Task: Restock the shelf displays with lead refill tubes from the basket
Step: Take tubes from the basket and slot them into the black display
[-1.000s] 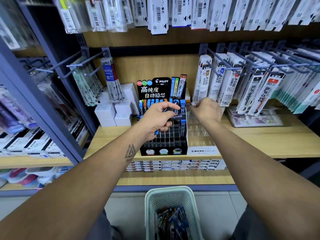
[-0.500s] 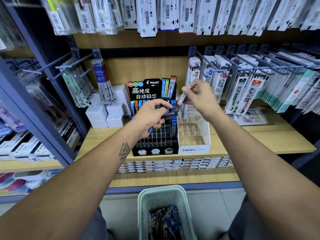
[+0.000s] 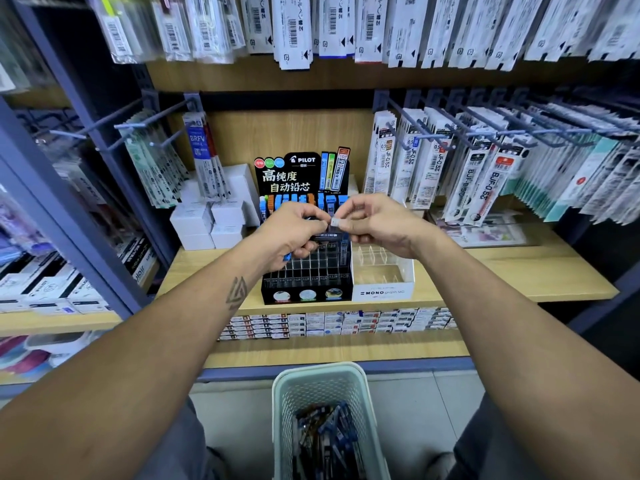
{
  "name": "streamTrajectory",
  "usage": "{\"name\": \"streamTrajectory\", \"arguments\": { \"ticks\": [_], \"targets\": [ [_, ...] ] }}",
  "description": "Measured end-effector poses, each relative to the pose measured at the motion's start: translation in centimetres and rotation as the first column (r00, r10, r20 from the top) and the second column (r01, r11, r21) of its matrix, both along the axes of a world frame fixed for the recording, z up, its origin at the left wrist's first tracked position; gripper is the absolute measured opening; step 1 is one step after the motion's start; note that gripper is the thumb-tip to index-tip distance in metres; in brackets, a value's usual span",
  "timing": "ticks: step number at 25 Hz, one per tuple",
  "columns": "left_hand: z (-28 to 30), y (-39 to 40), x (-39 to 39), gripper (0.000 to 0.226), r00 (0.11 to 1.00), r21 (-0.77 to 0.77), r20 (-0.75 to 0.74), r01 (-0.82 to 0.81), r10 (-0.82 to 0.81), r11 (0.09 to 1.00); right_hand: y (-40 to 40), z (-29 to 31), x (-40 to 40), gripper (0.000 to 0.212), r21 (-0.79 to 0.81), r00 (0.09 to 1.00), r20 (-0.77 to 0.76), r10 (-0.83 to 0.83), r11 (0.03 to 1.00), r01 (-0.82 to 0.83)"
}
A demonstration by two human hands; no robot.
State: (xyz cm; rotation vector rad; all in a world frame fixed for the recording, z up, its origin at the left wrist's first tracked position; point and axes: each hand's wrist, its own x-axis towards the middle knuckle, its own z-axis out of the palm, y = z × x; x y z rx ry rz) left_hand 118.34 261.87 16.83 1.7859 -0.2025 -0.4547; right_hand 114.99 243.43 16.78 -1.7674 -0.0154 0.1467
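My left hand (image 3: 292, 233) grips a small bunch of dark lead refill tubes (image 3: 327, 236) over the black Pilot display (image 3: 304, 289) on the wooden shelf. My right hand (image 3: 377, 225) pinches the pale cap end of one tube (image 3: 335, 222) right beside the left fingers. The display's back rows hold tubes with blue and orange caps (image 3: 277, 202); its front slots look unfilled. A white Mono display (image 3: 382, 287) with clear compartments stands to its right. The pale green basket (image 3: 320, 379) with several refill tubes sits on the floor below, between my arms.
White boxes (image 3: 207, 223) are stacked left of the display. Packaged refills hang on metal hooks (image 3: 433, 133) to the right and left, with more packs overhead. Small boxes line the lower shelf edge (image 3: 329, 323). A blue-grey upright (image 3: 52, 202) bounds the bay at left.
My right hand came back from the Mono display side and now meets my left hand, pinching a tube end there. The view shifted slightly.
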Motion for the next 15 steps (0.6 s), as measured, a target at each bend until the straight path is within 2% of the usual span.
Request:
{"name": "streamTrajectory", "arguments": {
  "ticks": [5,9,11,15],
  "targets": [
    [-0.3,0.2,-0.2,0.016,0.998,-0.011,-0.061,0.024,-0.025,1.0,-0.6,-0.6,0.1,0.016,0.036,0.998,-0.003,-0.056,0.998,0.056],
    [-0.1,-0.1,0.3,0.015,0.997,0.003,-0.061,0.055,-0.055,0.998,-0.8,-0.5,0.5,0.023,0.052,0.995,0.074,-0.068,0.997,0.065],
    [-0.2,-0.3,0.5,0.014,0.995,0.019,-0.071,0.074,-0.072,0.997,-0.9,-0.5,0.7,0.025,0.097,0.99,0.114,-0.08,0.993,0.07],
    [-0.6,-0.4,0.7,0.014,0.992,0.001,-0.107,0.062,-0.062,0.998,-1.1,-0.6,0.7,0.017,0.259,0.993,0.046,-0.107,0.961,0.091]
  ]
}}
